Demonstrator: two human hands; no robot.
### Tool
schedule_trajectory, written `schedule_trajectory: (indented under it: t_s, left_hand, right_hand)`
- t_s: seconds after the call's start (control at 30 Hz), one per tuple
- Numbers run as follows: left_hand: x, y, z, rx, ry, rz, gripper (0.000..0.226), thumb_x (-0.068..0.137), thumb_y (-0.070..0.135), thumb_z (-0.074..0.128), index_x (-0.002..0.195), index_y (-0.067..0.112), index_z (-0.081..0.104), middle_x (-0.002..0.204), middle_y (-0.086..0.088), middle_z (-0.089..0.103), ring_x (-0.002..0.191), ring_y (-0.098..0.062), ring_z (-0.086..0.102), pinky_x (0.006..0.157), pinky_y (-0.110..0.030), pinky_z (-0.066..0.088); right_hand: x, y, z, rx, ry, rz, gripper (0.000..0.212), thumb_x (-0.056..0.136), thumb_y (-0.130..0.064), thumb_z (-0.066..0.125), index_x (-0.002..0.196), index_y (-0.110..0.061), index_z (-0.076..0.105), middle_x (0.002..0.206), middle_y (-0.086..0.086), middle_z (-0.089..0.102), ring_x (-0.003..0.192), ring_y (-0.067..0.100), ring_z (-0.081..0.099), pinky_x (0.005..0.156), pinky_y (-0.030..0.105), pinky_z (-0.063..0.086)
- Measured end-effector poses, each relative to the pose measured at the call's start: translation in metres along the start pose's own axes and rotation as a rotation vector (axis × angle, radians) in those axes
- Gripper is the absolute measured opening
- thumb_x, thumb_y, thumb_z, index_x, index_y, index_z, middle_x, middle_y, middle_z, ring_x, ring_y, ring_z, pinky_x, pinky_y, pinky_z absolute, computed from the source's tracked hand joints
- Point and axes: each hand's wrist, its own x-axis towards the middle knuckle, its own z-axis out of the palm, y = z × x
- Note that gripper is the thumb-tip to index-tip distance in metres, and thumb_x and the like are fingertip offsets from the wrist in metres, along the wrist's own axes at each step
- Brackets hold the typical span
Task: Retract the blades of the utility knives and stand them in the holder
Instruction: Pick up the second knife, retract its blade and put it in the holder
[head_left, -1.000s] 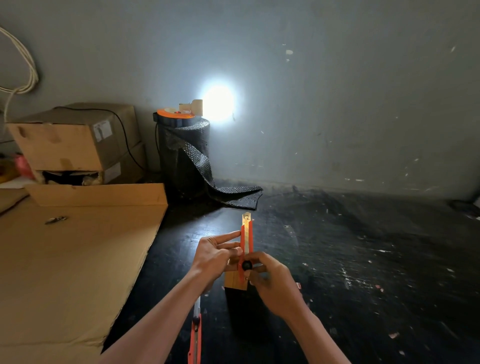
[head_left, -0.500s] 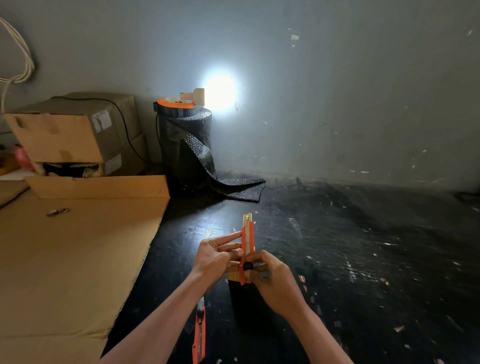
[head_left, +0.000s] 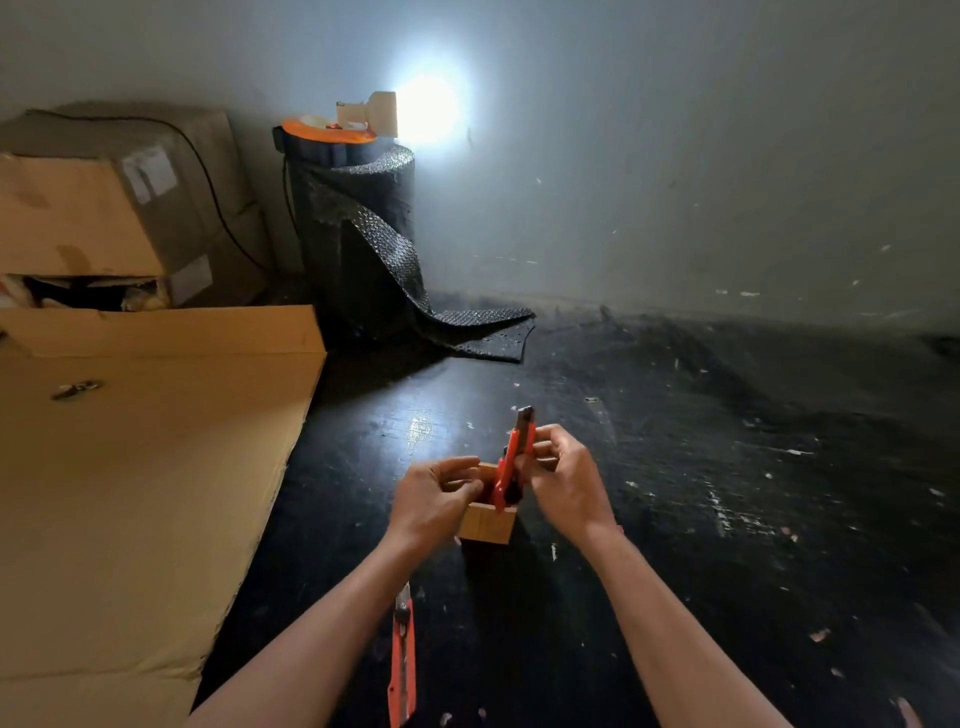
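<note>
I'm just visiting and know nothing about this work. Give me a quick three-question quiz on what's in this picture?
1. True or false: the right hand holds an orange utility knife.
2. The wooden holder stands on: A) the cardboard sheet, B) the dark floor.
3. How many knives lie flat on the floor?

Key: 1 true; 2 B; 3 one, the second knife near the left forearm.

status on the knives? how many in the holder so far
None clearly in yet. In hand: the right hand is lowering one orange utility knife into the wooden holder, its lower end at or just inside the opening and no bright blade showing at its top; the left hand is at the holder's rim. Left: a second knife lies on the dark floor with its blade out.
</note>
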Motion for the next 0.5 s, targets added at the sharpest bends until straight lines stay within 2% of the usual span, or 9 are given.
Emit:
schedule_trajectory:
  t_s: [0.1,0.23,0.3,0.37,0.5]
  left_hand:
    - [0.016,-0.012,0.003,0.194,-0.029,0.013,0.060,0.084,0.019,0.085,0.139,0.013,0.064,0.137,-0.009,0.070,0.124,-0.021,0.068,0.103,-0.037,0.057]
    - [0.042,-0.029,0.014,0.300,-0.099,-0.050,0.087,0.077,0.024,0.091,0.153,0.016,0.048,0.152,-0.011,0.057,0.140,-0.026,0.054,0.115,-0.046,0.048]
    - [0.054,-0.040,0.018,0.315,-0.139,-0.097,0.099,0.073,0.025,0.093,0.156,0.015,0.042,0.158,-0.011,0.051,0.145,-0.027,0.049,0.118,-0.049,0.044]
    - [0.063,-0.049,0.022,0.309,-0.177,-0.135,0.107,0.070,0.024,0.095,0.159,0.014,0.037,0.161,-0.011,0.046,0.148,-0.028,0.045,0.120,-0.048,0.040]
    - [0.073,-0.061,0.026,0.312,-0.224,-0.176,0.102,0.076,0.020,0.091,0.160,0.014,0.034,0.161,-0.010,0.046,0.148,-0.026,0.044,0.122,-0.040,0.039]
  right_hand:
    - [0.022,0.009,0.007,-0.049,0.000,0.015,0.010,0.098,-0.014,0.066,0.108,-0.011,0.065,0.102,0.005,0.073,0.087,0.009,0.072,0.062,0.016,0.059]
    - [0.046,0.021,0.025,-0.122,-0.005,0.043,0.011,0.099,-0.014,0.065,0.110,-0.010,0.066,0.100,0.003,0.071,0.083,0.002,0.067,0.056,0.006,0.051]
    - [0.054,0.028,0.035,-0.155,-0.011,0.065,0.011,0.099,-0.015,0.066,0.109,-0.013,0.066,0.097,-0.003,0.070,0.082,0.003,0.068,0.054,0.008,0.050]
    - [0.059,0.035,0.044,-0.197,-0.019,0.081,0.010,0.098,-0.016,0.067,0.107,-0.014,0.066,0.096,-0.004,0.069,0.080,0.006,0.068,0.058,0.011,0.049]
    - [0.064,0.052,0.058,-0.304,-0.026,0.111,0.012,0.095,-0.010,0.066,0.106,-0.015,0.067,0.100,0.004,0.074,0.089,0.019,0.069,0.069,0.029,0.058]
